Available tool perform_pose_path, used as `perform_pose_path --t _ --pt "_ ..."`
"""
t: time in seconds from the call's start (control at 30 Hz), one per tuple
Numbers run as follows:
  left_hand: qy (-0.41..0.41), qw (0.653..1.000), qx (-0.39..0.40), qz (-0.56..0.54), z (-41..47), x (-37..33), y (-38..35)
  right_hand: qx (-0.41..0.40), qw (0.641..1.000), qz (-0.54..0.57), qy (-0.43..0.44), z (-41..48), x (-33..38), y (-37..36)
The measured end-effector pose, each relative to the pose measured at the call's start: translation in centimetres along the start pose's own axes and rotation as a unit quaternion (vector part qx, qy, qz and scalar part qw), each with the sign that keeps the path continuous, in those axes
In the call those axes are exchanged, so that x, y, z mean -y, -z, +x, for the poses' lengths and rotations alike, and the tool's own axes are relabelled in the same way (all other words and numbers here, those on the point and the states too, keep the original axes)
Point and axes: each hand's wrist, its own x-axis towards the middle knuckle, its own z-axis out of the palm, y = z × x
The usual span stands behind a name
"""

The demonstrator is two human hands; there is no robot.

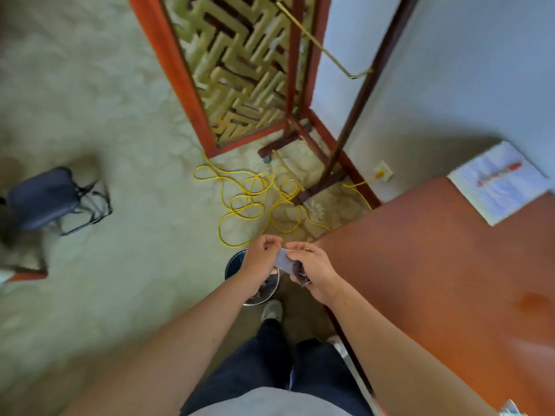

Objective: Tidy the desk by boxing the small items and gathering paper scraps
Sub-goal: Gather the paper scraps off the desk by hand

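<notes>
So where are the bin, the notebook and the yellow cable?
bin (235,265): head view, inner wall, left side.
notebook (508,200): head view, its white page.
yellow cable (250,194): head view, tangled floor loops.

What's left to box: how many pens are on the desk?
1: a reddish pen lying on the notepad at the far corner of the desk. Others may lie outside the view.

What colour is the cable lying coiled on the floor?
Bright yellow; the head view shows the cable clearly.
</notes>
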Motion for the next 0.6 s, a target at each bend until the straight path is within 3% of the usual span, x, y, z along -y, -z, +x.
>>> perform_pose_path --t 0.27,0.6 --pt "0.148 0.982 -0.021 -0.116 4.0 6.2 4.9 0.012 0.996 -0.044 -0.074 6.3 -4.1 -5.8" --pt "0.268 0.936 -0.02 -0.227 13.6 18.9 4.6 -0.027 0.982 -0.077 -0.171 18.2 -14.8 -7.2"
